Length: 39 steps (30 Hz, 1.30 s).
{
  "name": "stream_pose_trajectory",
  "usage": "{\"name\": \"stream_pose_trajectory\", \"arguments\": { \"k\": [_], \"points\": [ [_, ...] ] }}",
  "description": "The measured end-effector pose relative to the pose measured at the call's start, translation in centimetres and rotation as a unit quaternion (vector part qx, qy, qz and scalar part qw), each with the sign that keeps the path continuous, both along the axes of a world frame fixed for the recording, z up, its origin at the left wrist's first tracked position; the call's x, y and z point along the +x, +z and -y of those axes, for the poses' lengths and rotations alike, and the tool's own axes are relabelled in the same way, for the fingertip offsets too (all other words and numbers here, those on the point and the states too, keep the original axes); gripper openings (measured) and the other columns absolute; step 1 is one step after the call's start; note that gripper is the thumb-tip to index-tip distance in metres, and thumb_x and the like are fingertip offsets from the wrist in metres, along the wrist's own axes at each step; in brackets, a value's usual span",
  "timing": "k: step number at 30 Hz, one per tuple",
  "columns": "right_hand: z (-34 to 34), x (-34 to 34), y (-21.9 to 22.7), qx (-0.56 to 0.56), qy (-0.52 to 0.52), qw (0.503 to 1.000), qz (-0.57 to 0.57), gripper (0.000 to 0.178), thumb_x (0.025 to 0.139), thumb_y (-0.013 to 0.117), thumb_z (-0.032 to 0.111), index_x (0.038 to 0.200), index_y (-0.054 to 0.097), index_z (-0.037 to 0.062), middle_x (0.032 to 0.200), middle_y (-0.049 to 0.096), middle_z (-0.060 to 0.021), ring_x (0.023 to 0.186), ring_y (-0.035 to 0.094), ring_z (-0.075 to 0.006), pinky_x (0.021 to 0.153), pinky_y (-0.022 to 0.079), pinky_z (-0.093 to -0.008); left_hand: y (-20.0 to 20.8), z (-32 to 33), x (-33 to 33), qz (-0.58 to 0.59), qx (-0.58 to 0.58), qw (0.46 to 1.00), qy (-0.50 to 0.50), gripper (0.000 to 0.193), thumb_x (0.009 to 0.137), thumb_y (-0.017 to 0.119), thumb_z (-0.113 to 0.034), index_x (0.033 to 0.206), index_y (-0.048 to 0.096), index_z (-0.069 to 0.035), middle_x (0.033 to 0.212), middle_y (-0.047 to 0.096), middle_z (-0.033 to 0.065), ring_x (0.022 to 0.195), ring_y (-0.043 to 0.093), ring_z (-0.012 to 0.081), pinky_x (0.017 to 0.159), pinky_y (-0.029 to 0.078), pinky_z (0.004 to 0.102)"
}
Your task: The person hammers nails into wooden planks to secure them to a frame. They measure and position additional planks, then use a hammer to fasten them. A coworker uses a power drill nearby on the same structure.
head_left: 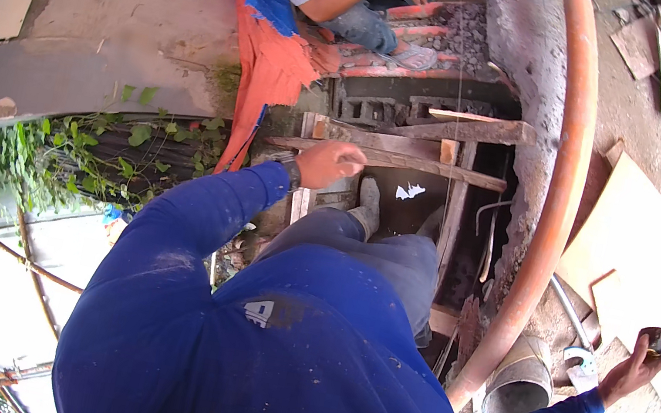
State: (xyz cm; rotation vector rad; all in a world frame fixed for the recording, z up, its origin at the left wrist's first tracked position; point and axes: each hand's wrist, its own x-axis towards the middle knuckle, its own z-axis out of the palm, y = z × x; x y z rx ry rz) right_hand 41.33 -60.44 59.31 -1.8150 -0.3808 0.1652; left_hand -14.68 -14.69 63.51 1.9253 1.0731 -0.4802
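I see my left hand [327,165] half-spread by a brown wooden beam [434,169], right hand [628,372] gripping a small dark rounded object [660,343]

Left hand [329,166] loosely curled near a wooden bar [430,168]; contact cannot be determined. Right hand [632,369] grips a small dark object [660,343]. Grey bucket [518,364] sits beside an orange pipe [567,160].

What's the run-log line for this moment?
left hand: loosely curled, near wooden plank | right hand: holding dark rounded object | gray bucket: beside orange pipe
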Motion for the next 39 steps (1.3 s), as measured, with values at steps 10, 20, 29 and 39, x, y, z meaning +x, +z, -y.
{"name": "stream_pose_trajectory", "arguments": {
  "k": [10,20,29,39],
  "points": [
    [-28.1,-33.6,12.3,-0.119,0.642,0.748,0.124,0.103,0.064,0.085,0.011,0.155,0.038,0.0060,0.127,0.063,-0.0226,0.120,0.059,-0.0416,0.102,0.050,-0.0459,7.7,7.1,1.2,0.192,-0.101,0.976,0.034,0.047,0.103,0.062,-0.037,0.130,0.060,0.000,0.116,0.070,0.0169,0.107,0.068,0.0266,0.095,0.052,0.0397],
    [-36.5,-45.8,14.9,0.043,0.746,0.610,-0.265,0.086,0.102,0.047,0.065,0.160,0.029,0.0036,0.147,0.044,-0.0172,0.131,0.053,-0.0311,0.104,0.051,-0.0440,10.7,7.1,-11.7,0.393,0.045,0.894,0.209,0.044,0.098,0.069,-0.026,0.136,0.060,-0.007,0.112,0.066,0.0125,0.107,0.064,0.0243,0.093,0.050,0.0392],
    [-39.9,-51.5,17.7,-0.061,0.791,0.596,-0.123,0.065,0.096,0.057,0.027,0.147,0.045,-0.0099,0.139,0.057,-0.0196,0.128,0.057,-0.0280,0.108,0.046,-0.0397,11.4,7.0,-17.9,0.368,0.260,0.860,0.238,0.029,0.081,0.081,-0.027,0.095,0.070,-0.004,0.097,0.066,0.0112,0.089,0.067,0.0279,0.076,0.052,0.0427],
    [-39.1,-47.8,10.4,-0.229,0.777,0.572,0.123,0.043,0.087,0.063,0.019,0.123,0.062,-0.0052,0.117,0.064,-0.0264,0.113,0.062,-0.0392,0.101,0.046,-0.0434,6.5,5.8,-19.4,0.443,0.170,0.843,0.255,0.024,0.085,0.078,-0.020,0.079,0.061,-0.004,0.076,0.063,0.0042,0.069,0.059,0.0155,0.062,0.047,0.0343]
  ]
}}
